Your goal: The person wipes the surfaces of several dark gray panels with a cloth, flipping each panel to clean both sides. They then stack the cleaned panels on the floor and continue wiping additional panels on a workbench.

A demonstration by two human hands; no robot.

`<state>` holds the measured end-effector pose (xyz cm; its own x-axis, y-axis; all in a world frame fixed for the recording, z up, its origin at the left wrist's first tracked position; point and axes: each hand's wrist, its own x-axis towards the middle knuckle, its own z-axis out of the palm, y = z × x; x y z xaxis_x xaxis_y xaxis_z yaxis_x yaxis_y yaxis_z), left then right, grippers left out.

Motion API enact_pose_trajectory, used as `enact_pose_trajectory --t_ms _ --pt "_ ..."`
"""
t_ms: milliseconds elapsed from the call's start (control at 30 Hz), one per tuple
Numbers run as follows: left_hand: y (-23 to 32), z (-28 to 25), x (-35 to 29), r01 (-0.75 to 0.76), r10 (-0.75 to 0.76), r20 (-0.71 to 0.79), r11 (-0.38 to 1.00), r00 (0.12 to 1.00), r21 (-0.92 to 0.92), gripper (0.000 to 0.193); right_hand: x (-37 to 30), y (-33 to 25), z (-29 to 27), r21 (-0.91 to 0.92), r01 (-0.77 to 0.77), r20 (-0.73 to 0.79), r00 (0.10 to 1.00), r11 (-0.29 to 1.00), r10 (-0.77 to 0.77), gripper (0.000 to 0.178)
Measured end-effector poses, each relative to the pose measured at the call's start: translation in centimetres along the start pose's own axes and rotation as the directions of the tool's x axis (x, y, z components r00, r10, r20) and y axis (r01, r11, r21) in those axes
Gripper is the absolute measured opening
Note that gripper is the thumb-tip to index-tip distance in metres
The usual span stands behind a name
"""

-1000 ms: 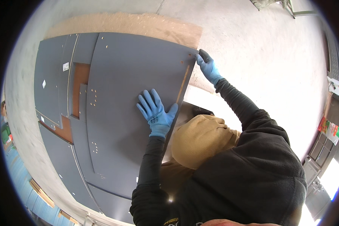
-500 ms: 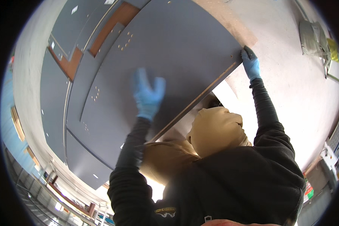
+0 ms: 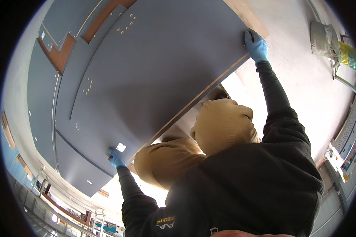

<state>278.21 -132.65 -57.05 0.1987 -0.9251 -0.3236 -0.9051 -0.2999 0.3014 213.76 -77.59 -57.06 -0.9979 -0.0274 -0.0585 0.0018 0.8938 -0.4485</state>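
A large dark grey panel [image 3: 154,79] lies before me, with small round drilled holes and a bare wood-coloured strip along its near edge. At its far right corner, my right hand [image 3: 257,45], in a blue glove, is closed on the board with fingers over the top. My left hand [image 3: 116,158], gloved the same, grips the near left end of the panel. A small white label [image 3: 121,147] is stuck on the panel beside those fingers. The undersides of both grips are hidden by the board.
More grey boards [image 3: 41,106] and reddish-brown pieces [image 3: 63,53] lie under and beyond the panel to the left. My bent knee [image 3: 225,128] is close to its near edge. Sacks [image 3: 324,39] stand far right; racks of boards [image 3: 67,215] are at lower left.
My left hand, raised and blurred over the panel before, has come down to its left end and taken hold. My right hand keeps its grip on the right corner.
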Motion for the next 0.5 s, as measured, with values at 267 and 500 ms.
enact_pose_trajectory --t_ms 267,500 --pt "2.0 -1.5 1.2 0.187 -0.182 0.142 0.982 0.973 -0.018 0.089 -1.0 0.1 0.1 0.073 -0.118 0.018 0.993 0.990 0.117 0.050" --pt "1.1 -1.3 1.4 0.146 -0.140 0.140 0.989 0.980 -0.032 0.090 -0.8 -0.2 0.2 0.038 -0.121 0.013 0.993 0.992 0.120 0.050"
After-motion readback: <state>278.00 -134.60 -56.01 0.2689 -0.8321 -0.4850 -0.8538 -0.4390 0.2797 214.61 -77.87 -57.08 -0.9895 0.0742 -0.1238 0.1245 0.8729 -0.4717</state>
